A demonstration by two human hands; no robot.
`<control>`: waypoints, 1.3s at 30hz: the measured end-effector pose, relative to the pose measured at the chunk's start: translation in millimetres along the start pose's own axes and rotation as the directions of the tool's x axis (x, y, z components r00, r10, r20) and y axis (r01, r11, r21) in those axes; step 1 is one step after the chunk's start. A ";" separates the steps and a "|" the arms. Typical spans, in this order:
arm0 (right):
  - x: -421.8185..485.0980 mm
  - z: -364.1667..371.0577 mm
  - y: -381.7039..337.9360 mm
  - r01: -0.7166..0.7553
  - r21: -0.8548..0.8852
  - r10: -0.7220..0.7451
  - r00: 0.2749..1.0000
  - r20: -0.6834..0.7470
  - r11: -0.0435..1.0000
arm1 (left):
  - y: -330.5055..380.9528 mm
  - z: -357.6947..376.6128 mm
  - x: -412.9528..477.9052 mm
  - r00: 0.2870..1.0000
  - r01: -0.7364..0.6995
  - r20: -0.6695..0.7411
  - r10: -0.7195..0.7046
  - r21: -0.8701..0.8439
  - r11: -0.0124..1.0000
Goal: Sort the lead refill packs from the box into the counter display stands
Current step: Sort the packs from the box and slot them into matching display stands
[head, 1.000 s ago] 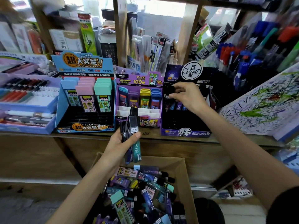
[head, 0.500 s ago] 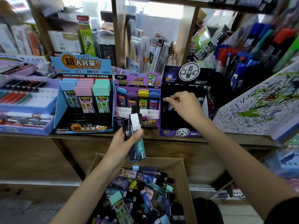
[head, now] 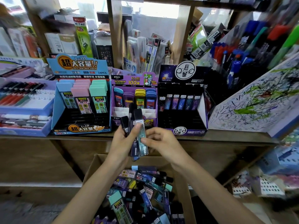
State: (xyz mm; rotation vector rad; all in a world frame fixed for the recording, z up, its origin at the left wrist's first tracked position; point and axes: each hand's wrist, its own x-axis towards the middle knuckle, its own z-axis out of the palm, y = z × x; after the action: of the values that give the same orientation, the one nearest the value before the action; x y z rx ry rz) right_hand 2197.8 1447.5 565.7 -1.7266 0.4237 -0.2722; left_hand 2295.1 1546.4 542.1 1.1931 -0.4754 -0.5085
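Both hands meet above the box [head: 97, 164], a bunch of lead refill packs [head: 135, 147] between them.

Worktop [head: 226, 136] spans mid-frame and carries three display stands: blue stand [head: 77, 68] at 10 o'clock, purple stand [head: 134, 80] at 12, dark stand [head: 182, 75] at 1, each part-filled. The cardboard box sits below the worktop edge at 6 o'clock, full of loose packs [head: 145, 191]. Left hand [head: 119, 143]: grip closed round the bunch, packs upright with black caps up, in front of the purple stand. Right hand [head: 163, 143] is at 3 o'clock of the bunch, fingertips [head: 143, 140] on the teal pack [head: 142, 143]; it is blurred, so I cannot tell whether that grip has hold.
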 end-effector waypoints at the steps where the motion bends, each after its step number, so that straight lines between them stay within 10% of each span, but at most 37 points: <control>1: -0.6 -3.0 -1.0 -0.006 0.032 0.006 1.000 0.004 0.999 | 0.5 0.3 -0.3 1.000 -0.008 -0.004 0.008 0.012 1.000; 11: 52.9 -97.6 -27.5 0.163 -0.101 -0.191 0.888 -0.418 0.981 | 11.1 -3.1 -5.0 1.000 0.017 -0.024 -0.015 0.076 0.997; 28: 100.5 -97.5 13.3 0.037 -0.488 -0.232 0.909 -0.346 0.872 | 13.3 -19.3 -12.4 0.997 0.061 -0.058 -0.056 0.082 0.995; 39: 86.0 -86.3 1.9 -0.145 -0.814 -0.320 0.870 -0.376 0.562 | 16.0 -10.0 -13.4 0.994 0.098 -0.053 -0.095 0.063 0.993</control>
State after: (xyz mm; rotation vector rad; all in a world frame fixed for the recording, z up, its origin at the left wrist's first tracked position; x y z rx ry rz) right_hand 2240.1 1333.7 576.5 -2.6403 0.9562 -0.6829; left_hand 2292.3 1566.4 553.3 1.2934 -0.3958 -0.5485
